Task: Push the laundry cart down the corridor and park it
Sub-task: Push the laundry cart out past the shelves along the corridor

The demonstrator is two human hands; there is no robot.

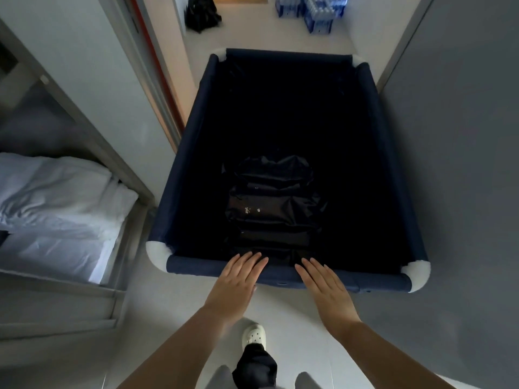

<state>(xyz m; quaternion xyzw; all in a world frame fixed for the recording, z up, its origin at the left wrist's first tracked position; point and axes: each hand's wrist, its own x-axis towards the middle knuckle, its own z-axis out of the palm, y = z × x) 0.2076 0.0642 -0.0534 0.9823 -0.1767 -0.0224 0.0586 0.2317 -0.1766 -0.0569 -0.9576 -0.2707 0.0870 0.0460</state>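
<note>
Two flat, spread hands at the near rail: left hand (237, 279) and right hand (325, 284) both laid palm-down, fingers extended and slightly fanned, no grip closed around anything. Fingertips resting on or just over the padded near rail of the laundry cart (196, 266), contact likely but hard to confirm from above. Best done with palms kept low on the rail, pressure even on both sides, arms fairly straight, short steps behind; white shoe (253, 336) already set forward beneath the arms. Better still with fingers curled over the rail for steering, since open palms allow a push but little correction. Worth watching the left flank, close to the bed frame (123, 169) and the white bedding (56, 197), and the grey wall (449, 164) close on the right: a narrow passage, little room for drift. Laundry cart standing on the pale floor directly ahead, filling most of the passage between bed and wall, pointed toward the far end. Deep rectangular tub, dark navy fabric, rolled fabric rails, white rounded corner caps. Inside, near the bottom, a crumpled black bag (269, 203) with a few pale specks; otherwise dark and seemingly empty. Farther on, another black bag (202, 12) on the floor and stacked packs of water bottles (311, 9), possible obstacles when parking.
</note>
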